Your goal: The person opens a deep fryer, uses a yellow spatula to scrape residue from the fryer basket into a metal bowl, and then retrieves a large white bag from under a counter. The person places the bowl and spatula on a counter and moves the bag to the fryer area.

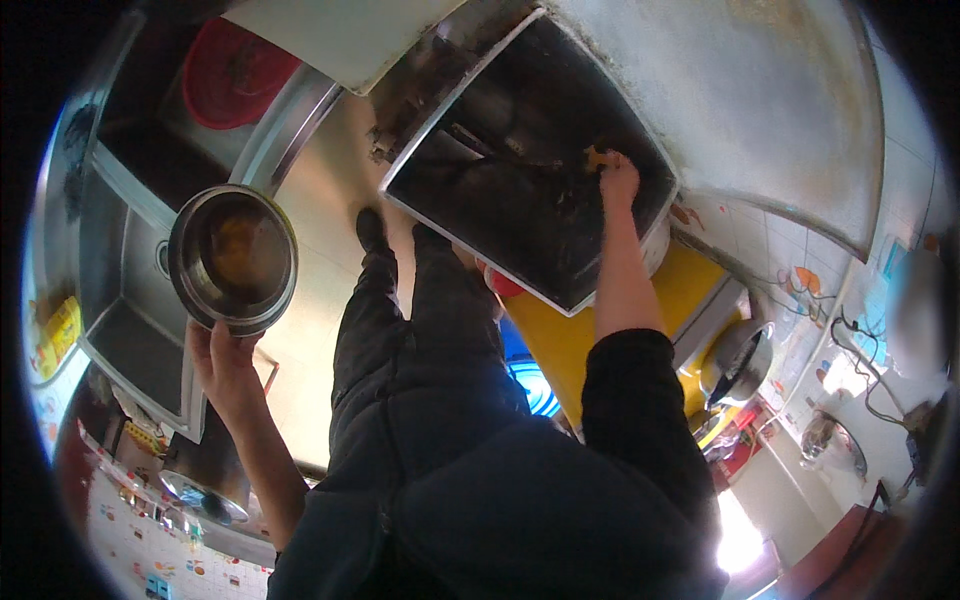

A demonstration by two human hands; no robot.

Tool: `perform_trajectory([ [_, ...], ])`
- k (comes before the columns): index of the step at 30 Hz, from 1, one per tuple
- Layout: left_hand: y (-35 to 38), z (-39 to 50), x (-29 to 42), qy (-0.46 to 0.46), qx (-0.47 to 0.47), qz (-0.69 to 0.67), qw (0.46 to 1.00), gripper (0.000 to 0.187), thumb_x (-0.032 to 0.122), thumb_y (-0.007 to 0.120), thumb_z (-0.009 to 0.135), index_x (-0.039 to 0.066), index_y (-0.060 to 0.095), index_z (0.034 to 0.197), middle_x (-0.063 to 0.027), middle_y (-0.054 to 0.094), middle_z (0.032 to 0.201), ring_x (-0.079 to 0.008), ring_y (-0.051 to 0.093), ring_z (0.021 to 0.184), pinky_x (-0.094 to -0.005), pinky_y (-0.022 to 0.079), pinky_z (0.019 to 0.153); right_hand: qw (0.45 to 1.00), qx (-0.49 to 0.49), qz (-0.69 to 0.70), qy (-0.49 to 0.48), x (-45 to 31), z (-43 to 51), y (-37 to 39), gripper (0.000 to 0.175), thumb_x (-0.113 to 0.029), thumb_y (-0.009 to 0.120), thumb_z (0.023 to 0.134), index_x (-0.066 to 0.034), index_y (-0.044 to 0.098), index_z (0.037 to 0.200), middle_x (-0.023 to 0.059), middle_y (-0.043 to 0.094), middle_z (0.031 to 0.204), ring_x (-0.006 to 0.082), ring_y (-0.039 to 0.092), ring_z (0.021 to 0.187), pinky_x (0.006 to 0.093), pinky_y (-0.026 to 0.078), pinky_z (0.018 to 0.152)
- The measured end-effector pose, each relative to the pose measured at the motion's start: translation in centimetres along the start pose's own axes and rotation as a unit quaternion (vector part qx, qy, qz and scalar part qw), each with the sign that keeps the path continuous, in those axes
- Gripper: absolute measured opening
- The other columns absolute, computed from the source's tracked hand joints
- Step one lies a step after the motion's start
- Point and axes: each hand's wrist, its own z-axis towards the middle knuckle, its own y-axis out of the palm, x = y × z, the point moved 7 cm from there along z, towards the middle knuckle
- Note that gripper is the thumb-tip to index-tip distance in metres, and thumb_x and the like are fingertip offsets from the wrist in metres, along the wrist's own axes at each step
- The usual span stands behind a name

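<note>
My left hand point(229, 367) grips the near rim of a round stainless steel bowl point(184, 255), with the thumb and fingers at its edge. Liquid and a blurred orange-brown patch show inside the bowl, which is held over the edge of a metal sink point(139, 255). My right hand point(620, 180) reaches across a dark, grimy rectangular metal casing point(510, 202) with a pale rim. Its fingers close on a small yellow-brown piece point(596, 159), perhaps a cloth or sponge, against the dark surface. Too little detail shows to name that piece surely.
A red basin point(236, 75) sits in the far sink compartment. Large pale panels point(720, 97) adjoin the casing. Below it are a yellow surface point(551, 330) and a metal pan point(742, 360). Cables point(855, 337) run along the tiled wall at right.
</note>
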Motion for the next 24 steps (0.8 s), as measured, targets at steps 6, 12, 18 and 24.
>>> perform_trajectory([
  [6, -0.1, -0.3, -0.6, -0.005, 0.01, 0.007, 1.0, 0.04, 0.013, 0.051, 0.095, -0.002, 0.042, 0.131, -0.0139, 0.054, 0.121, -0.0204, 0.06, 0.102, -0.03, 0.055, 0.077, 0.909, -0.351, -0.181, -0.134, -10.8, 4.5, 2.4, 0.035, -0.039, 0.056, 0.091, -0.0068, 0.069, 0.099, 0.0157, 0.067, 0.099, 0.0326, 0.063, 0.093, 0.042, 0.047, 0.082],
  [12, 0.3, -1.2, -0.6, -0.013, 0.041, 0.012, 0.999, 0.038, 0.013, 0.05, 0.095, 0.0, 0.043, 0.13, -0.0114, 0.056, 0.117, -0.0183, 0.061, 0.096, -0.0284, 0.052, 0.075, 0.836, -0.481, -0.147, -0.219, -18.4, 4.5, 6.1, 0.033, -0.039, 0.057, 0.09, -0.0102, 0.073, 0.089, 0.0148, 0.068, 0.089, 0.0304, 0.063, 0.088, 0.0407, 0.046, 0.081],
  [18, 0.2, -1.5, -0.4, -0.024, 0.049, 0.021, 0.998, 0.03, 0.017, 0.053, 0.094, 0.002, 0.049, 0.12, -0.0071, 0.058, 0.107, -0.014, 0.06, 0.088, -0.0247, 0.049, 0.071, 0.813, -0.447, -0.279, -0.247, -19.5, 2.8, 6.8, 0.037, -0.035, 0.054, 0.089, -0.0025, 0.07, 0.096, 0.0199, 0.066, 0.101, 0.0371, 0.062, 0.097, 0.0466, 0.049, 0.083],
  [24, 0.3, -1.7, -0.1, -0.012, 0.055, -0.001, 0.998, 0.027, 0.017, 0.053, 0.093, 0.004, 0.052, 0.117, -0.0057, 0.058, 0.106, -0.0133, 0.06, 0.089, -0.0246, 0.049, 0.07, 0.875, -0.348, -0.22, -0.257, -23.2, -3.7, 9.8, 0.03, -0.028, 0.052, 0.087, -0.0029, 0.067, 0.091, 0.0232, 0.065, 0.095, 0.0399, 0.061, 0.096, 0.0497, 0.048, 0.083],
])
